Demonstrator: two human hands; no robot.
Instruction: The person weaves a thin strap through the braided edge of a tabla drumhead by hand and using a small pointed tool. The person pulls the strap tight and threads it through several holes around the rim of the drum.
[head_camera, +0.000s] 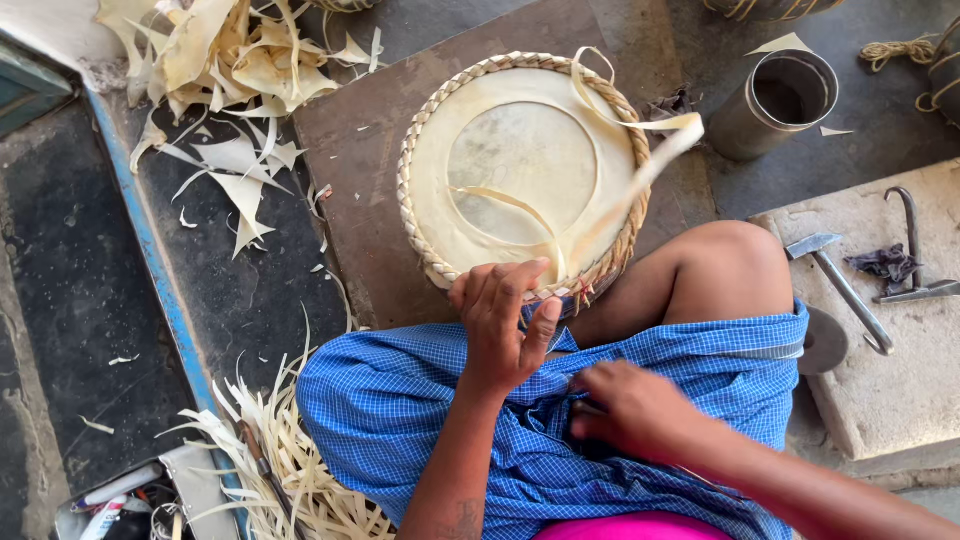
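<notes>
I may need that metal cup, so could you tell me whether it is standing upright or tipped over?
Upright: the metal cup shows its open mouth from above.

A heap of pale leaf offcuts (225, 55) lies at the top left, with loose triangular scraps (240, 180) scattered below it on the dark floor (60, 300). A blue edge strip (150, 250) runs diagonally down the left side. A bundle of thin pale strips (290, 470) lies at the bottom, beside a tray of small tools (120, 495). A cylindrical metal cup (775, 105) stands at the upper right, near a coil of twine (900, 50). On a stone slab (900, 390) lie a hammer (840, 285), a dark rag (885, 265) and a hooked metal tool (915, 255).
</notes>
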